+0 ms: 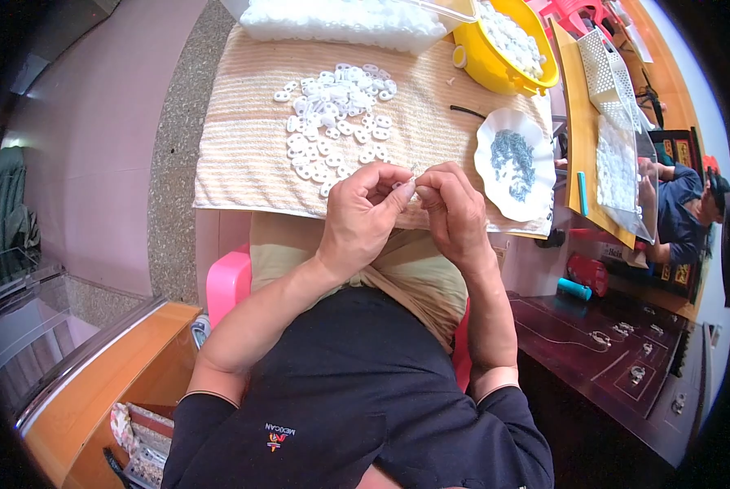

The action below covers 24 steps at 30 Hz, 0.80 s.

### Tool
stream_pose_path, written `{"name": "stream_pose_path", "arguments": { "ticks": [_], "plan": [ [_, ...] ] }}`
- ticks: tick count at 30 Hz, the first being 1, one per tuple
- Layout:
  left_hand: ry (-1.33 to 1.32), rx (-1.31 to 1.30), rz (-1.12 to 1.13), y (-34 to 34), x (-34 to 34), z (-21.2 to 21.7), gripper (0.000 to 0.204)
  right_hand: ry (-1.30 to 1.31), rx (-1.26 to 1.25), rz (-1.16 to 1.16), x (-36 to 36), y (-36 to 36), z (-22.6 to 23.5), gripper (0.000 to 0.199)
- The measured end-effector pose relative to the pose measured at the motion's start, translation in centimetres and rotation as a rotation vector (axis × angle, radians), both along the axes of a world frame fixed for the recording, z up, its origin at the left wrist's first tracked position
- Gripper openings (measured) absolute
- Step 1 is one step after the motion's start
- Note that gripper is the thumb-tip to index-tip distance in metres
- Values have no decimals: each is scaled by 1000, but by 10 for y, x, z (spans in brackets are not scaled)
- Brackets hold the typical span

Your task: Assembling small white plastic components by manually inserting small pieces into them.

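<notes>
Over the near edge of a striped towel [243,155], my left hand [361,213] and my right hand [455,213] meet at the fingertips. Both are closed in a pinch around a small white plastic piece [411,184], mostly covered by the fingers. Just beyond my left hand lies a loose heap of white oval plastic pieces with holes [336,102]. To the right of my right hand sits a white scalloped dish [489,147] with many small dark grey bits in it, too fine to name. A short black strip [465,110] lies beside the dish.
At the back stand a clear plastic bin [450,11] and a yellow basin [472,49], both holding white pieces. Further right, another person [683,200] sits by a wooden table [575,138] with a white basket [605,69]. A pink stool [229,281] shows beneath me.
</notes>
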<state>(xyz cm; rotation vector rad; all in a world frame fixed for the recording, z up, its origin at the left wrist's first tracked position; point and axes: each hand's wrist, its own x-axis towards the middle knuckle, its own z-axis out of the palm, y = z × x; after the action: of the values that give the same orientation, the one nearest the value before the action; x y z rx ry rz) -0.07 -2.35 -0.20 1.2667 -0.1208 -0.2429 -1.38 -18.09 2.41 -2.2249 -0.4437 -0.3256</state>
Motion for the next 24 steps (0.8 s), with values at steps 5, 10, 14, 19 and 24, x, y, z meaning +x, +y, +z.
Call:
{"name": "stream_pose_path", "arguments": {
  "ticks": [5,10,14,19,24],
  "plan": [
    [74,-53,24,3,2,8,11,-153,-81,-21,-1,8,1,12],
    [81,-103,55,6,9,5,12,-194,-94,-137,5,4,2,10],
    [106,-84,41,7,10,4,14,-118,-170,-235,19,-2,-4,5],
    [137,-76,11,7,10,4,16,-100,-158,-254,20,-13,-15,11],
    [136,-98,-100,8,11,4,16,52,64,-71,13,-19,-2,15]
  ]
}}
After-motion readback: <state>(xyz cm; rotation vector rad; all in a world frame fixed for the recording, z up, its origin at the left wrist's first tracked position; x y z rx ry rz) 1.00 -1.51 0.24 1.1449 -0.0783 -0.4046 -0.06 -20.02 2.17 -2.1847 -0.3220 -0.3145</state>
